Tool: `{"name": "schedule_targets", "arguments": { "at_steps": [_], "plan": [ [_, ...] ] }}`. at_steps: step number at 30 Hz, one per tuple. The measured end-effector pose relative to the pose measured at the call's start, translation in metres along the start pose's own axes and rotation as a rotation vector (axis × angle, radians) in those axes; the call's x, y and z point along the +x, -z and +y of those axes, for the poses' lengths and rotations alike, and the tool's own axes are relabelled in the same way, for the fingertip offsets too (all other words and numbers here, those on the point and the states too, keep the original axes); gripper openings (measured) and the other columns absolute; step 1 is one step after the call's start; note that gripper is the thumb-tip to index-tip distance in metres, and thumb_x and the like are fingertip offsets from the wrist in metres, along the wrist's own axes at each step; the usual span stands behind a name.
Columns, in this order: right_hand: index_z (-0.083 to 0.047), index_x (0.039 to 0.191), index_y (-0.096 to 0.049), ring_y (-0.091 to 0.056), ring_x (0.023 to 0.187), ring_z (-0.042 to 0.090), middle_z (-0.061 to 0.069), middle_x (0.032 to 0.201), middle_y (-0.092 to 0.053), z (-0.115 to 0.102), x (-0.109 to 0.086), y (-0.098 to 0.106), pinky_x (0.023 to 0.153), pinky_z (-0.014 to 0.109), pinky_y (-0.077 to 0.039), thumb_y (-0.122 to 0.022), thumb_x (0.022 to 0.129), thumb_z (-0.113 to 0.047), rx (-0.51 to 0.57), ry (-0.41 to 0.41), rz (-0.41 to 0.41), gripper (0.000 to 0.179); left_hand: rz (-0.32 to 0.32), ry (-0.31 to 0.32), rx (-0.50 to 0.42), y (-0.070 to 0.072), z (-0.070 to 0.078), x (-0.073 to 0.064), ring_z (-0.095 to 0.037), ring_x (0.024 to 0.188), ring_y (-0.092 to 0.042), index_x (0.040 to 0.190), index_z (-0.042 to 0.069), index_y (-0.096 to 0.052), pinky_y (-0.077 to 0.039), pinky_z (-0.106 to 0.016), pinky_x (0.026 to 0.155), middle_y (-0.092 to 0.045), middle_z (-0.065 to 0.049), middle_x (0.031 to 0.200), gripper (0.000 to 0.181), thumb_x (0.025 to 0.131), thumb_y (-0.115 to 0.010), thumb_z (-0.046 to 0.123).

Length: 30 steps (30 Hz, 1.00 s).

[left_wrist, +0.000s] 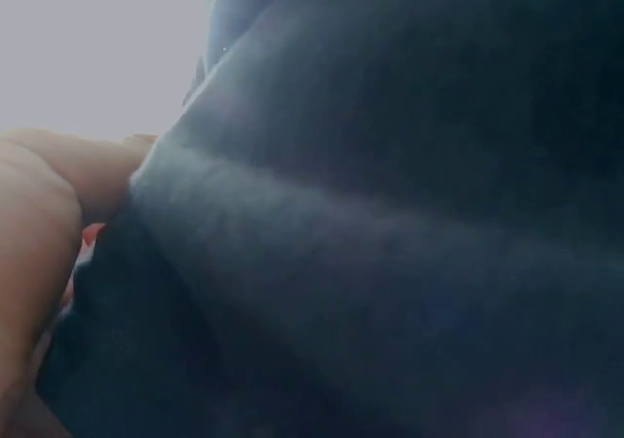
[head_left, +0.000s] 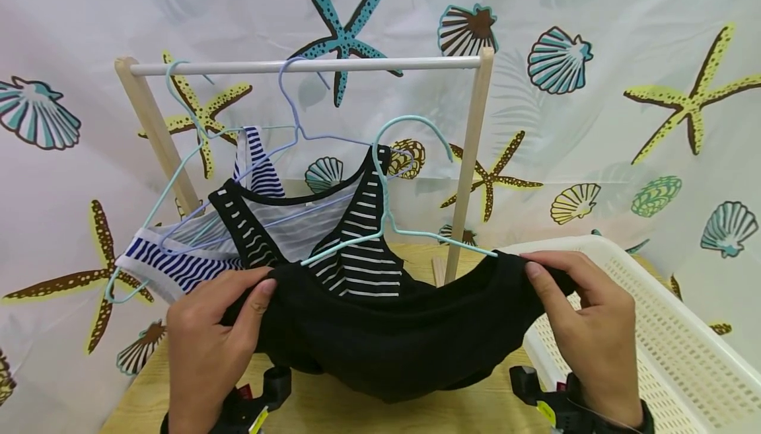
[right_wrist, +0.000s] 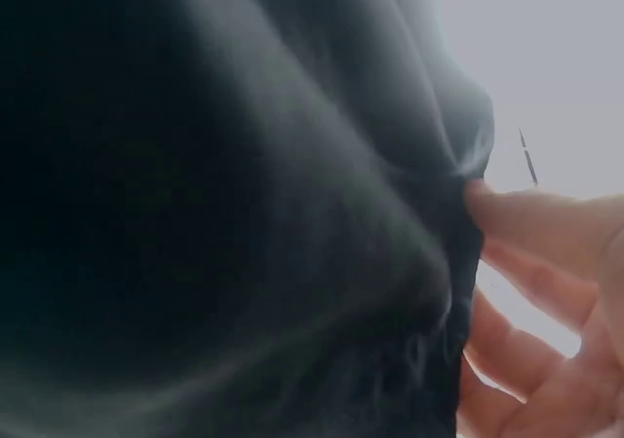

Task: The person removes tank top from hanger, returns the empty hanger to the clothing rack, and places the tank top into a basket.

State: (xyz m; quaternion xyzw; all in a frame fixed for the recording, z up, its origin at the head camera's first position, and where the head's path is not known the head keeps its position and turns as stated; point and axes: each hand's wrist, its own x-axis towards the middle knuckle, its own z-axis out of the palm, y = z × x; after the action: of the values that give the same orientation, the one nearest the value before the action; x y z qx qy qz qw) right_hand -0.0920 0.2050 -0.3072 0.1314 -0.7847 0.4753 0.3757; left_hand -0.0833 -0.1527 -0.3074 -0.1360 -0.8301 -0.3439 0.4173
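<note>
A black garment (head_left: pixel 392 341) spreads between my two hands, a mint-green hanger (head_left: pixel 416 232) inside its neck opening. The hanger's hook stands up in front of the rack, lower than the rail in the head view. My left hand (head_left: pixel 217 335) pinches the garment's left shoulder between thumb and fingers. On the other side, my right hand (head_left: pixel 585 322) pinches its right shoulder. Dark cloth (left_wrist: pixel 390 214) fills most of the left wrist view. In the right wrist view, the thumb and fingers (right_wrist: pixel 546 228) grip the cloth's edge.
Behind the garment stands a rack with a white rail (head_left: pixel 380 65) and wooden posts. From it hang a black-and-white striped top (head_left: pixel 368 249) on a lilac hanger and a blue-and-white striped garment (head_left: pixel 172 262) on a mint one. A white perforated basket (head_left: pixel 672 328) sits at the right on the wooden table (head_left: pixel 321 407).
</note>
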Motion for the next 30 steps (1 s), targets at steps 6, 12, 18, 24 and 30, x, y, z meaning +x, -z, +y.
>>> {"name": "schedule_targets", "arguments": {
  "at_steps": [6,12,18,24,30],
  "plan": [
    [0.001,0.1,-0.071,-0.06,0.082,0.011,0.004,0.094,-0.068,0.0001,0.0013,-0.0019,0.074,0.016,-0.045,-0.067,0.086,0.005,-0.017,-0.033,0.11,0.015,-0.009,0.019,-0.021,0.0008,0.0007,0.0016,-0.025,0.088,-0.068,0.097,0.001,-0.074,-0.041,-0.01,0.087,-0.072,-0.01,0.094,0.013,0.084,-0.073,0.004],
    [0.001,0.1,-0.071,-0.061,0.081,0.008,-0.007,0.092,-0.067,0.0031,0.002,-0.0025,0.075,0.014,-0.045,-0.067,0.089,-0.001,-0.08,-0.086,0.189,0.013,0.017,0.001,-0.033,-0.0001,-0.0013,0.0009,-0.026,0.085,-0.068,0.097,0.002,-0.075,-0.041,-0.009,0.085,-0.072,-0.01,0.092,0.015,0.083,-0.073,0.001],
    [0.002,0.101,-0.071,-0.06,0.082,0.012,-0.001,0.095,-0.066,0.003,0.003,-0.002,0.074,0.015,-0.045,-0.066,0.09,-0.004,-0.07,-0.139,0.244,0.014,0.036,-0.019,-0.042,0.0004,-0.0034,0.0002,-0.019,0.079,-0.062,0.099,0.005,-0.076,-0.041,-0.012,0.079,-0.072,-0.008,0.088,0.019,0.081,-0.074,-0.001],
    [0.002,0.101,-0.071,-0.061,0.087,0.014,0.004,0.096,-0.067,0.0027,0.0035,-0.0019,0.078,0.016,-0.046,-0.065,0.09,-0.003,-0.031,-0.163,0.276,0.013,0.053,-0.012,-0.038,0.0048,-0.0048,-0.0011,-0.013,0.078,-0.054,0.094,0.001,-0.075,-0.039,-0.016,0.074,-0.066,-0.007,0.08,0.014,0.08,-0.075,-0.002],
    [0.0,0.1,-0.072,-0.061,0.088,0.015,0.007,0.097,-0.068,0.0032,0.0032,-0.001,0.079,0.018,-0.047,-0.065,0.09,-0.003,0.005,-0.187,0.321,0.012,0.124,-0.02,-0.066,0.0039,-0.0035,0.0002,-0.011,0.08,-0.051,0.091,0.0,-0.075,-0.038,-0.018,0.072,-0.06,-0.007,0.079,0.014,0.078,-0.076,-0.005]
  ]
}}
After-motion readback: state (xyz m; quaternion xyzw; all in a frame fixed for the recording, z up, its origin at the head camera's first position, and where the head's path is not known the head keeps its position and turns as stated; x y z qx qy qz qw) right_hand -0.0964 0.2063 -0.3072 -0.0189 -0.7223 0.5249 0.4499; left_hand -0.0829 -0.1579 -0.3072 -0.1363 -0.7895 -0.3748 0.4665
